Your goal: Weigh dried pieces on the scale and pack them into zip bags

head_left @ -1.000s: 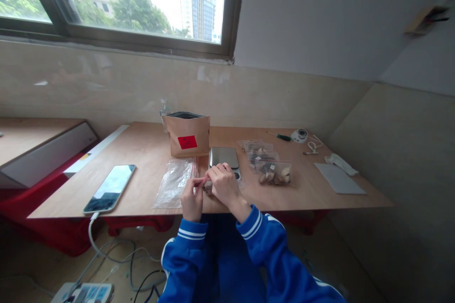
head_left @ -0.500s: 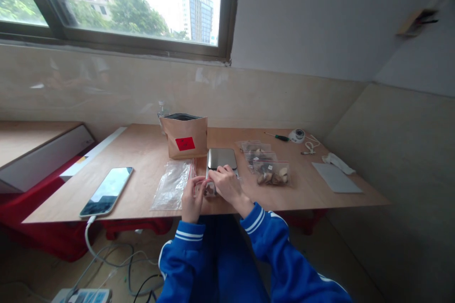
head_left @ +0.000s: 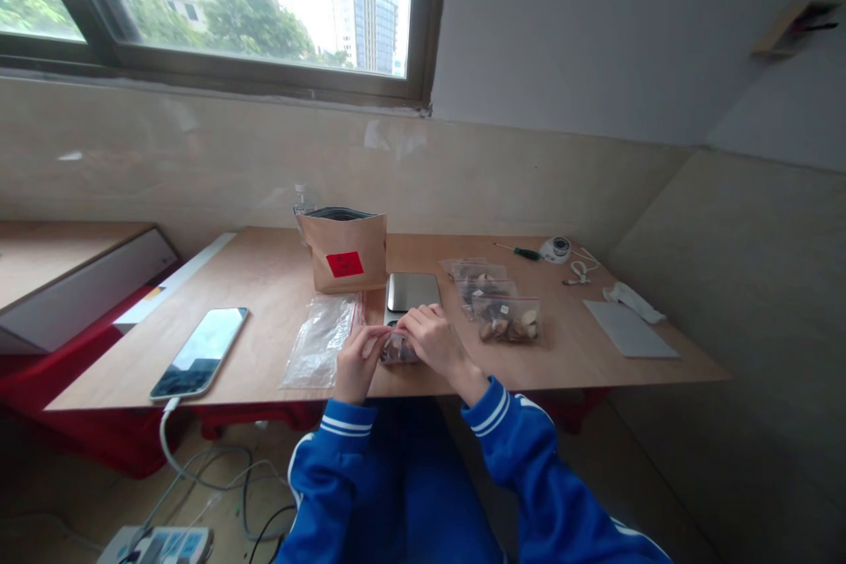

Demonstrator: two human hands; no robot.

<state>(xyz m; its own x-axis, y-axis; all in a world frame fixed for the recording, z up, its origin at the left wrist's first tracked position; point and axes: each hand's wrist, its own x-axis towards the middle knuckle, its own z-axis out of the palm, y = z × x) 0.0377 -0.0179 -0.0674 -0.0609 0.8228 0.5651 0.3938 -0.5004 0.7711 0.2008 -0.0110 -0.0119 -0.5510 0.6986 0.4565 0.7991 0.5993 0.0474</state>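
Note:
My left hand (head_left: 359, 361) pinches the red-edged top of a small clear bag (head_left: 400, 349) with dark pieces inside. Fingers of my right hand (head_left: 436, 341) are closed on the same top edge, a little to the right. Just behind my hands lies a scale with a metal plate (head_left: 413, 292), its front partly covered by them. Flat clear bags (head_left: 323, 342) are to the left of my left hand. Filled clear bags (head_left: 508, 320) of brown and pale pieces lie to the right, overlapping. A brown paper pouch (head_left: 345, 251) with a red label stands open at the back.
A phone (head_left: 200, 352) with a cable lies at the left. Behind the pouch is a clear bottle (head_left: 300, 198). At the right are a screwdriver (head_left: 527, 254), a white camera (head_left: 555, 249), a white sheet (head_left: 627, 329) and a white cloth (head_left: 633, 302).
My right hand has moved slightly right along the bag's top edge. More of the filled bag shows between my hands. The view has shifted slightly.

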